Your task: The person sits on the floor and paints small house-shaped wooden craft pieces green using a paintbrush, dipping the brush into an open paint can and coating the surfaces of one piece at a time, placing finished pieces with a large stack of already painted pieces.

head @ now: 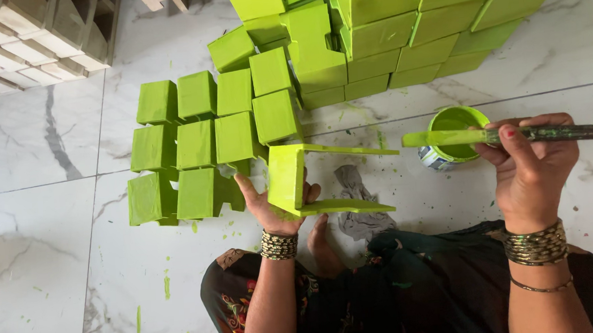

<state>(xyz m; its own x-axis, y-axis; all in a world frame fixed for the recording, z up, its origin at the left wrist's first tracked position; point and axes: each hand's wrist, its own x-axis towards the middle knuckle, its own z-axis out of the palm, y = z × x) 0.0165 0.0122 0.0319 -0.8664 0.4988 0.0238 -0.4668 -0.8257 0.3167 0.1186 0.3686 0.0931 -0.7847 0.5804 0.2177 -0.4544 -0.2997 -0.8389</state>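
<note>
The left hand (268, 207) is closed on a lime-green painted wooden U-shaped piece (311, 179), gripping it from beneath at its closed end, the thumb on the near face and the fingers tucked behind. The piece is held on edge just above the white marbled floor (39, 261), its two flat arms pointing away from that hand toward the small round paint tin (454, 134). The tin stands on the floor, well filled with green paint, its outer wall smeared.

The right hand (529, 164) is curled tight around the dark paint-flecked handle of a long flat brush (489, 135), thumb on top. The brush lies level, its green-coated tip crossing over the tin's mouth and reaching a little past the tin's rim toward the U-shaped piece. Both wrists wear stacks of metal bangles.

Between the tin and the person's dark patterned garment lies a crumpled grey rag (355, 204) on the floor, close beside a bare foot. Beyond the U-shaped piece, on the far side from the tin, a cluster of green painted blocks (198, 145) stands in rows. Behind the tin rises a taller stack of green painted pieces (405, 27). Unpainted pale wooden pieces (30, 32) sit in the far corner, well apart from the tin. Green drips spot the floor around it
</note>
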